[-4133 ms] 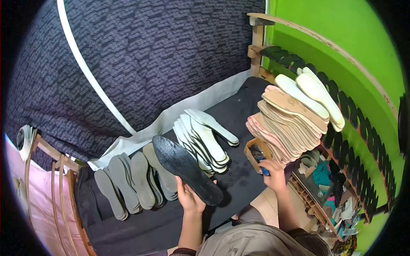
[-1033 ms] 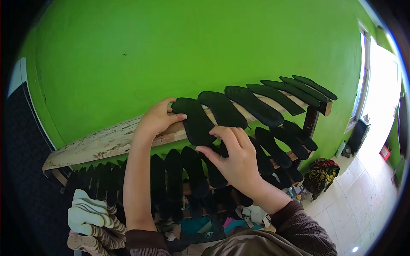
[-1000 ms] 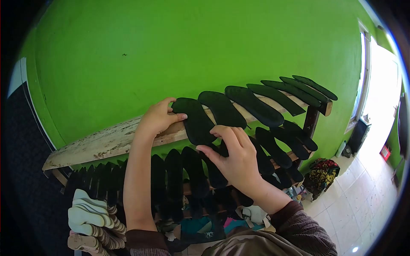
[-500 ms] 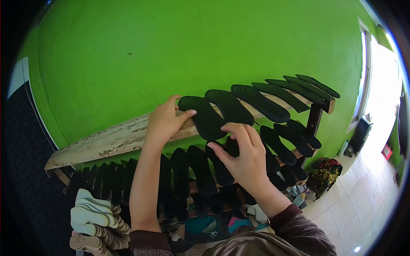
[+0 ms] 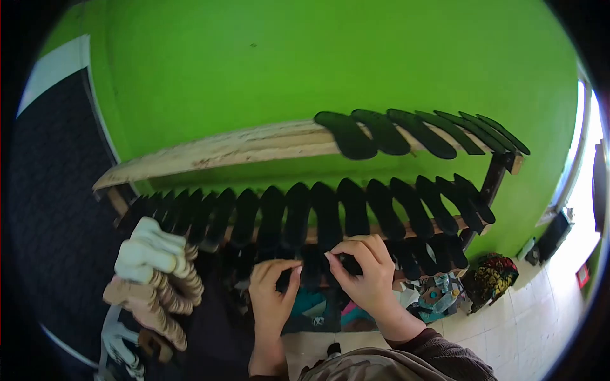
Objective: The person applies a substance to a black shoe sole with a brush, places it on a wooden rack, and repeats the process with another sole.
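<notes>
My left hand (image 5: 273, 295) is low in front of the shoe rack, thumb and forefinger curved with their tips close together and nothing visible between them. To its right, my right hand (image 5: 367, 274) is held similarly, thumb and forefinger slightly apart. Its fingertips overlap the lower end of a black insole (image 5: 326, 216) in the middle row. Above, the leftmost black insole (image 5: 347, 136) on the top beam leans across the wood, clear of both hands. More insoles follow it to the right.
The pale wooden beam (image 5: 210, 151) runs along a green wall (image 5: 267, 70). Stacks of white foot-shaped forms (image 5: 152, 251) stand at lower left. Under the rack are coloured scraps and a plastic bottle (image 5: 447, 301). A patterned cloth bundle (image 5: 494, 279) sits on the tiled floor at right.
Both hands have left the leftmost insole on the top beam and come down in front of the lower rows. The insole stays on the beam. The view has swung left and down.
</notes>
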Tool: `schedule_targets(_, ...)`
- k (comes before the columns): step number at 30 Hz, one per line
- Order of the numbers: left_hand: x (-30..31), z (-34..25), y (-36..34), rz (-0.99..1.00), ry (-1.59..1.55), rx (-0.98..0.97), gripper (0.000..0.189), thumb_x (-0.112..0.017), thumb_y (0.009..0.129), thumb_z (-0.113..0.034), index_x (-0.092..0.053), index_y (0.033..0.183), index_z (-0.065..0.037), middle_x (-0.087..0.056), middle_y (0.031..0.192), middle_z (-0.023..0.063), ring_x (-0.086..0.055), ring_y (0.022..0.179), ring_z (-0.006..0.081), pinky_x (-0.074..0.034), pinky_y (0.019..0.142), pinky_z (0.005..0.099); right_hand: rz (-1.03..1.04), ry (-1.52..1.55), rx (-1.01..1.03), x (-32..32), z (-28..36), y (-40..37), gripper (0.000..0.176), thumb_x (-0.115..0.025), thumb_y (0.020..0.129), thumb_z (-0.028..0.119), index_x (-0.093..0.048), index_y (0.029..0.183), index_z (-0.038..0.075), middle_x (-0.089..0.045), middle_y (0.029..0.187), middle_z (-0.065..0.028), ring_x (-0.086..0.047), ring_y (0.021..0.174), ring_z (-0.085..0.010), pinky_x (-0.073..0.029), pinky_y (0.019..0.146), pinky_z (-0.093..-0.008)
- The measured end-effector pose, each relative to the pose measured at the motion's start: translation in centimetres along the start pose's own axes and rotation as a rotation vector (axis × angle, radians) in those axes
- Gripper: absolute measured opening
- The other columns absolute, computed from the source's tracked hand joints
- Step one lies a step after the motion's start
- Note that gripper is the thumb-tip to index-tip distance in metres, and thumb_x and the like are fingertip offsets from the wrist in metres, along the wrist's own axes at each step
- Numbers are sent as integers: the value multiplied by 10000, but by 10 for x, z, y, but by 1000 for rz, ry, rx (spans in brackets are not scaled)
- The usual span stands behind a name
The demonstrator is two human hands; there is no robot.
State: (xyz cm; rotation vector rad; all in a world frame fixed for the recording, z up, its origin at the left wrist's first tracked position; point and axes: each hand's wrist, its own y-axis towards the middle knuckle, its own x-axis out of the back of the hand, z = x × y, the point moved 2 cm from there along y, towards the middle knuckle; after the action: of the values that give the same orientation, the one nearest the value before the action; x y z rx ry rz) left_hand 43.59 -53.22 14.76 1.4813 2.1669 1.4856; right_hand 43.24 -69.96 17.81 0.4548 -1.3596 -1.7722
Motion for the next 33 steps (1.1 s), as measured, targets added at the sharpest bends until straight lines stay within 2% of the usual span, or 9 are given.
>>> schedule_targets(2, 11, 9, -43, 24, -22, 180, 103, -691, 758, -76, -664, 855, -60, -634, 833, 100, -586, 824, 279, -443, 741, 358, 62, 68, -20, -2, 11, -19, 185, -746, 652, 6, -626, 778, 70, -609, 796, -45, -573, 740, -222, -467, 643, -305)
schedule_targets(9, 85, 10, -200, -25, 185, 588, 65, -649, 777, -90, -639, 817, -39, -642, 811, 107, -598, 803, 303, -453, 726, 368, 350, 329, -119, -28, 56, -100, 183, -734, 667, 22, -618, 804, 58, -607, 813, -70, -569, 764, -261, -460, 673, -339)
schedule_targets(10, 102, 4, -216, -62, 223, 630, 65, -649, 777, -90, -639, 817, -39, -642, 811, 107, -598, 803, 303, -453, 726, 368, 402, 359, -154, -33, 68, -108, 179, -729, 670, 20, -616, 804, 54, -607, 813, -75, -568, 769, -269, -463, 682, -344)
schedule_targets(12, 140, -13, -244, -155, 328, 621, 88, -641, 769, -56, -651, 845, -15, -649, 807, 122, -633, 774, 244, -477, 715, 311, 480, 470, -146, -43, 101, -117, 165, -719, 677, 16, -612, 798, 51, -606, 806, -79, -565, 770, -274, -463, 681, -349)
schedule_targets(18, 241, -59, -318, -437, 633, 800, 82, -657, 787, -87, -642, 829, -18, -637, 806, 102, -617, 761, 223, -476, 696, 306, 684, 800, -45, -72, 215, -154, 160, -714, 687, 10, -607, 799, 50, -609, 799, -66, -567, 755, -258, -459, 678, -345)
schedule_targets(22, 299, -83, -369, -555, 645, 938, 106, -651, 797, -101, -644, 856, -14, -642, 824, 99, -616, 782, 215, -473, 703, 305, 833, 984, 59, -89, 298, -193, 128, -699, 719, 46, -605, 805, 63, -609, 803, -63, -568, 764, -259, -453, 681, -345)
schedule_targets(24, 330, -97, -394, -638, 609, 1036, 112, -656, 789, -119, -646, 840, -20, -650, 824, 113, -624, 806, 252, -471, 735, 333, 888, 1052, 107, -96, 346, -213, 118, -694, 729, 67, -605, 807, 66, -611, 812, -66, -568, 780, -263, -450, 698, -349)
schedule_targets(28, 409, -127, -447, -677, 723, 1060, 125, -657, 793, -122, -647, 857, -14, -653, 826, 119, -633, 794, 245, -479, 732, 324, 987, 1214, 135, -107, 455, -258, 122, -693, 732, 87, -604, 812, 61, -616, 825, -67, -566, 792, -266, -447, 713, -362)
schedule_targets(33, 496, -162, -523, -873, 862, 1099, 117, -645, 803, -101, -644, 875, -9, -651, 821, 129, -639, 782, 235, -487, 733, 316, 1104, 1410, 223, -116, 585, -322, 124, -680, 748, 103, -601, 833, 58, -617, 829, -67, -568, 799, -264, -441, 730, -368)
